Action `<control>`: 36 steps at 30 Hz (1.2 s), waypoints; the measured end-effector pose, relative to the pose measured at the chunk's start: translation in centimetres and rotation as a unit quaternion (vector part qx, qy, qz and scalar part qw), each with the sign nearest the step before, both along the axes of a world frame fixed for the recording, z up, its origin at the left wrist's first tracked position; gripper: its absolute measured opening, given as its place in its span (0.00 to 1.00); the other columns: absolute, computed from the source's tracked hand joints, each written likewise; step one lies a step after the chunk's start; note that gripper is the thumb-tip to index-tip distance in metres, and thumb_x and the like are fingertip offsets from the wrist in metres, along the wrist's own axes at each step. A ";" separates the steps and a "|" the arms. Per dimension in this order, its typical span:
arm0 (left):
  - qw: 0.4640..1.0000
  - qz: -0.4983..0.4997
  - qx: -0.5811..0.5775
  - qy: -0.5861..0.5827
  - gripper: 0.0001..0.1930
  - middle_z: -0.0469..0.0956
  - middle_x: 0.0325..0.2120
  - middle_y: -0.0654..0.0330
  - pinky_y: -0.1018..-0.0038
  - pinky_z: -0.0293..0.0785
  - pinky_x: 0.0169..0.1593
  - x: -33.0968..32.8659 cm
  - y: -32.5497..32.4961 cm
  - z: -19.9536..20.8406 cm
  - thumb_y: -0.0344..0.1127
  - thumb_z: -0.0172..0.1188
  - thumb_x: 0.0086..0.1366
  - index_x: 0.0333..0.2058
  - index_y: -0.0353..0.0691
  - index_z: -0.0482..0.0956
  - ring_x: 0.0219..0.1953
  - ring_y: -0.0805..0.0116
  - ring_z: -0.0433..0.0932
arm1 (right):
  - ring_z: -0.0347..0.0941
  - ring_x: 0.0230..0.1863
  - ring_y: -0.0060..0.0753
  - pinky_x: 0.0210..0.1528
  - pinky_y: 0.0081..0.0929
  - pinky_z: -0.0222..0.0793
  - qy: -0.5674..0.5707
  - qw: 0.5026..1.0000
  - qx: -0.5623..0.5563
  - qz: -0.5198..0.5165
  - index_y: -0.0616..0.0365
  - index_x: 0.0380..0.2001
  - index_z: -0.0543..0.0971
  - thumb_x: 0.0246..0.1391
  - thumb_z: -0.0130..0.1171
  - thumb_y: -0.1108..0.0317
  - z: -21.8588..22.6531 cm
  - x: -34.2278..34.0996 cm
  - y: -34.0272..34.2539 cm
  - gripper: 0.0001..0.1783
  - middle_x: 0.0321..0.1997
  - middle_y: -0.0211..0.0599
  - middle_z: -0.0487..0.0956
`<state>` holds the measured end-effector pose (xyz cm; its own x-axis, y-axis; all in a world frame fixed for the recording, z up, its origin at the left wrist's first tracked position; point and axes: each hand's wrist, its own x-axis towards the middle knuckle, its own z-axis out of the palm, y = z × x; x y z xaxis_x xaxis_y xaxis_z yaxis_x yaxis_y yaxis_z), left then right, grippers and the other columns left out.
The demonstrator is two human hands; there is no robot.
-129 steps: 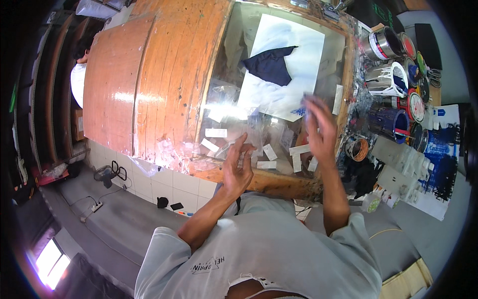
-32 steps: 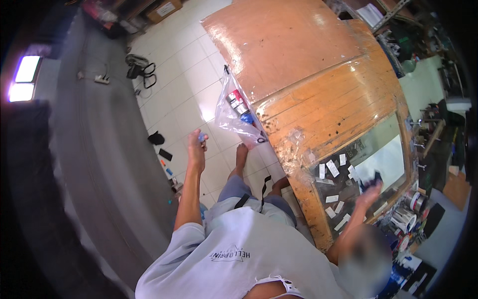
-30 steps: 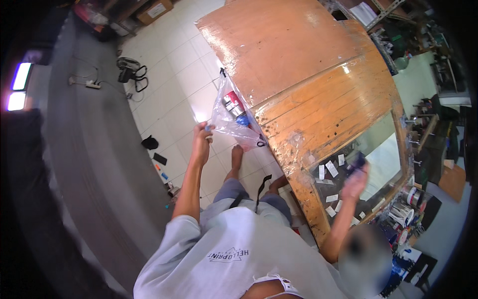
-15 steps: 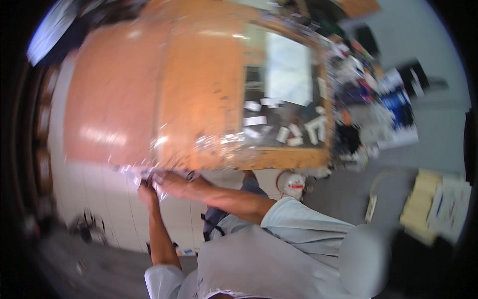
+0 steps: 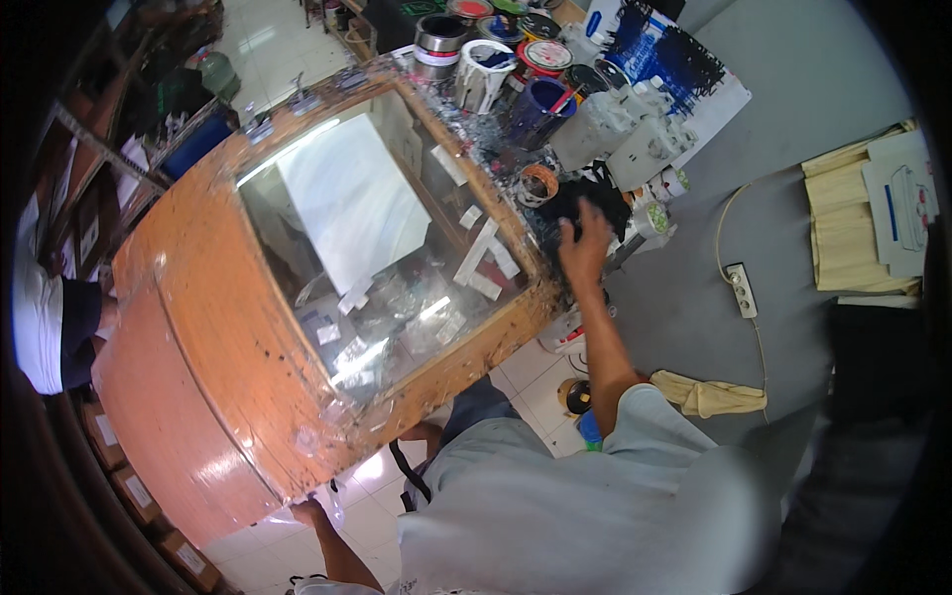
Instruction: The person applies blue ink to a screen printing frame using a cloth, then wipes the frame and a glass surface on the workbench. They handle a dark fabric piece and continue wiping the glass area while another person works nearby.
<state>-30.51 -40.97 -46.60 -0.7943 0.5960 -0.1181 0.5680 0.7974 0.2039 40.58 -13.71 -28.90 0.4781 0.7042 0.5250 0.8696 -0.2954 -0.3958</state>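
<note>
Over the paint-spattered far right end of the table, my right hand (image 5: 587,243) reaches out, its fingers apart and a little blurred, holding nothing. It is beside a crumpled black cloth (image 5: 605,198), close to a small orange-rimmed tub (image 5: 536,185); whether it touches the cloth I cannot tell. My left hand (image 5: 309,511) is low at the table's near edge, its fingers closed on thin clear plastic (image 5: 332,504) that hangs there. The table edge partly hides those fingers. Between my hands stretches the wooden table (image 5: 213,288) with a glass panel (image 5: 407,327) set in it.
Open paint cans (image 5: 439,45) and white plastic bottles (image 5: 645,149) crowd the far right end. A white sheet (image 5: 352,198) shows in the glass panel. A power strip (image 5: 740,290) lies by the grey wall. Another person (image 5: 45,317) is at the far left.
My right hand has left the plastic and my left hand, moving right and away to the black cloth. My left hand stays at the plastic. The view has turned toward the paint cans.
</note>
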 end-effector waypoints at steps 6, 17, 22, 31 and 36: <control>0.975 0.035 -0.197 -0.099 0.31 0.76 0.53 0.34 0.54 0.69 0.63 1.2 1.4 1.7 0.31 0.56 0.51 0.55 0.22 0.70 0.57 0.39 0.74 | 0.74 0.53 0.61 0.54 0.49 0.72 -0.013 0.982 -0.170 0.082 0.54 0.56 0.76 0.57 0.60 0.68 -6.0 8.6 3.5 0.22 0.52 0.56 0.78; 0.948 0.209 0.056 0.233 0.40 0.64 0.59 0.36 0.48 0.61 0.66 4.7 1.4 5.5 0.36 0.60 0.58 0.66 0.27 0.54 0.62 0.37 0.65 | 0.75 0.49 0.45 0.50 0.37 0.69 0.285 0.948 0.049 0.129 0.66 0.47 0.80 0.69 0.48 0.63 8.1 5.3 4.5 0.18 0.45 0.49 0.81; 0.902 0.099 0.242 0.344 0.36 0.60 0.63 0.35 0.48 0.61 0.65 6.8 7.6 11.3 0.42 0.57 0.71 0.67 0.26 0.54 0.63 0.39 0.63 | 0.73 0.50 0.54 0.51 0.46 0.68 0.187 0.934 -0.164 0.258 0.64 0.38 0.77 0.64 0.51 0.63 4.0 -5.0 7.0 0.14 0.46 0.53 0.78; 0.948 -0.154 0.270 0.066 0.36 0.50 0.72 0.39 0.48 0.47 0.71 15.2 26.7 10.9 0.51 0.43 0.77 0.71 0.28 0.48 0.72 0.44 0.53 | 0.33 0.80 0.62 0.77 0.67 0.28 -0.157 0.772 -0.354 0.504 0.52 0.74 0.57 0.50 0.64 0.48 -4.3 -9.4 7.9 0.51 0.80 0.49 0.47; 0.978 -0.143 0.106 0.110 0.36 0.53 0.71 0.44 0.47 0.49 0.68 17.2 29.9 10.4 0.56 0.37 0.77 0.72 0.33 0.50 0.72 0.47 0.53 | 0.45 0.77 0.66 0.77 0.60 0.38 -0.093 0.944 -0.182 0.258 0.65 0.70 0.60 0.64 0.51 0.46 -7.0 -15.3 27.3 0.41 0.74 0.60 0.59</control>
<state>-13.28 -11.06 -36.24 -0.5845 0.7895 0.1871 0.8098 0.5530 0.1961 25.31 13.60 -35.92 -0.0544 0.9681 0.2446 0.9792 0.0997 -0.1768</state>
